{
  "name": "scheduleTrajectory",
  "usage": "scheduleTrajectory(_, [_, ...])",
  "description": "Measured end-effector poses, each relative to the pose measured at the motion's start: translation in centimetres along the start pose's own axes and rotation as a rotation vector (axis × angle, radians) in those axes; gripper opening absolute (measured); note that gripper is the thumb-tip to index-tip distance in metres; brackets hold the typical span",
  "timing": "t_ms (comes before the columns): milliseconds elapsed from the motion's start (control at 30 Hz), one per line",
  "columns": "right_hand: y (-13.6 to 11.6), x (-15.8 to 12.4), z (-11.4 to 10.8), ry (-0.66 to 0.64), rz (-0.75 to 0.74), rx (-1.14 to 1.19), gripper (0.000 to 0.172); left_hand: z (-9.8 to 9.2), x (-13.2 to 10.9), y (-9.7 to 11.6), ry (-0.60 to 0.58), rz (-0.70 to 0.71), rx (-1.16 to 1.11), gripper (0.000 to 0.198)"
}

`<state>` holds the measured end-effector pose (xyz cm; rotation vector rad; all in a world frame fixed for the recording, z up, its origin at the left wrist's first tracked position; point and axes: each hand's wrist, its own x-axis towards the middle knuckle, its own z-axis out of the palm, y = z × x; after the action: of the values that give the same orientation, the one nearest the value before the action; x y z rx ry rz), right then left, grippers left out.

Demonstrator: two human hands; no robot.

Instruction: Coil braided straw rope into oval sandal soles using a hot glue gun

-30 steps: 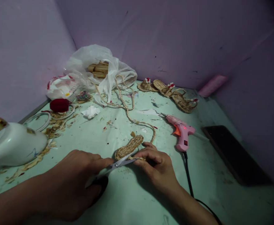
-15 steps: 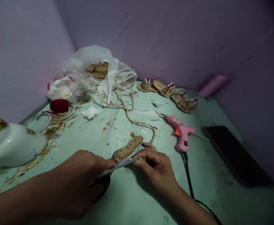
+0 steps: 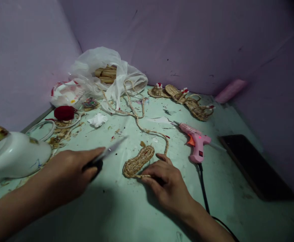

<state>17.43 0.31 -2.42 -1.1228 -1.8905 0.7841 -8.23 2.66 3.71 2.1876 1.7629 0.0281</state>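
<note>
My left hand (image 3: 74, 171) grips black-handled scissors (image 3: 111, 148), the blades together and raised over the table, apart from the braid. On the green tabletop lies a small coiled straw sole (image 3: 138, 161), shaped like a slipper. My right hand (image 3: 165, 181) pinches the braided straw cord (image 3: 147, 175) at the sole's lower end, thumb and fingers closed on it. A long braided cord (image 3: 150, 131) runs from beside the right hand back toward the plastic bag. Whether this cord still joins the sole is hidden by my fingers.
A pink glue gun (image 3: 196, 141) with a black cable lies right of my hands, next to a dark phone (image 3: 255, 166). Finished straw slippers (image 3: 187, 99) rest by the wall. A plastic bag (image 3: 96, 60), red yarn (image 3: 63, 113) and a white container (image 3: 18, 154) stand leftward.
My left hand has drawn the scissors away from the braid, up and to the left, and the blades have come together. My right hand stays nearly where it was.
</note>
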Motion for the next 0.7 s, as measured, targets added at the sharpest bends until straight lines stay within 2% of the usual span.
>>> scheduleTrajectory(67, [-0.1, -0.3, -0.1, -0.018, -0.073, -0.098, 0.006, -0.1, 0.5, -1.1, -0.053, -0.123, 0.216, 0.047])
scheduleTrajectory(133, [-0.2, -0.5, -0.1, -0.013, -0.126, -0.175, 0.012, 0.2, 0.6, -1.7, -0.064, -0.143, 0.286, 0.045])
scheduleTrajectory(233, [-0.6, -0.6, -0.3, 0.033, -0.199, -0.255, 0.020, 1.1, 0.1, -1.3, 0.067, -0.084, 0.345, 0.040])
scheduleTrajectory(300, [-0.8, -0.5, -1.0, 0.080, -0.249, -0.303, 0.020, 1.9, 0.0, -0.2, 0.158, -0.025, 0.319, 0.039])
scheduleTrajectory(333, [-0.8, -0.4, -1.6, 0.113, -0.269, -0.334, 0.017, 2.3, 0.0, 0.5, 0.165, 0.007, 0.265, 0.038])
scheduleTrajectory(400, [-0.6, -0.2, -3.4, 0.213, -0.258, -0.414, 0.013, 2.8, 0.5, 2.1, 0.101, 0.061, 0.100, 0.035])
scheduleTrajectory(467, [-0.2, -0.1, -5.7, 0.363, -0.105, -0.496, 0.009, 2.9, 1.4, 3.8, 0.016, 0.032, -0.020, 0.034])
scheduleTrajectory(533, [0.2, 0.1, -7.9, 0.457, 0.236, -0.589, 0.022, 2.8, 2.4, 5.1, -0.056, -0.011, -0.069, 0.032])
scheduleTrajectory(600, [0.7, 0.4, -9.7, 0.403, 0.591, -0.720, 0.042, 2.6, 3.1, 6.1, -0.124, -0.042, -0.072, 0.033])
scheduleTrajectory(633, [0.9, 0.5, -10.3, 0.335, 0.716, -0.768, 0.050, 2.5, 3.3, 6.5, -0.154, -0.056, -0.070, 0.035])
scheduleTrajectory(700, [1.3, 0.9, -10.8, 0.197, 0.855, -0.816, 0.059, 2.6, 3.5, 7.0, -0.188, -0.086, -0.072, 0.040])
